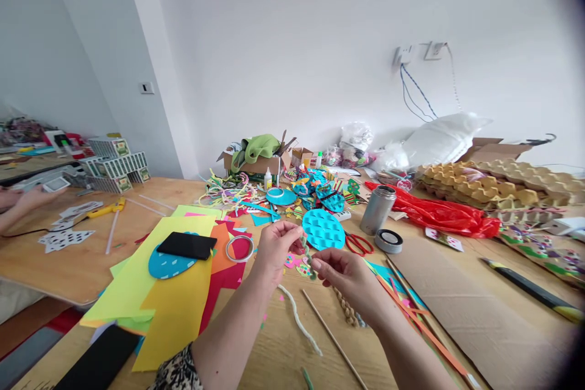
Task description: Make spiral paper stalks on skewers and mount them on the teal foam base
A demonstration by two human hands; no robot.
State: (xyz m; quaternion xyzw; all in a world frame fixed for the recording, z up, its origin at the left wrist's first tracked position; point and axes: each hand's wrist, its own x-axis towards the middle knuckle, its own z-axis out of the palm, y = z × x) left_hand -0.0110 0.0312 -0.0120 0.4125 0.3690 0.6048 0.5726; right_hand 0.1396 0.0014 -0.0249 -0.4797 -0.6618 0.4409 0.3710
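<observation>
Between my hands, over the middle of the table, stretches a short green twisted cord (308, 250). My left hand (282, 247) pinches its upper end. My right hand (342, 271) grips the lower part between thumb and finger. Just beyond them lies a round blue dimpled disc (323, 230), with orange-handled scissors (359, 244) to its right. Small colourful cut-outs (301, 268) show partly behind the hands. Nearer to me are a white cord (299, 320) and a thin wooden stick (333, 338). A brown braided cord (347, 309) is partly hidden by my right wrist.
On the left, a black phone (187, 245) rests on coloured paper (171, 311). To the right stand a metal flask (378, 209) and its lid (389, 241), near cardboard (466, 298) and a utility knife (534, 289). Another person's hand (39, 195) is at far left.
</observation>
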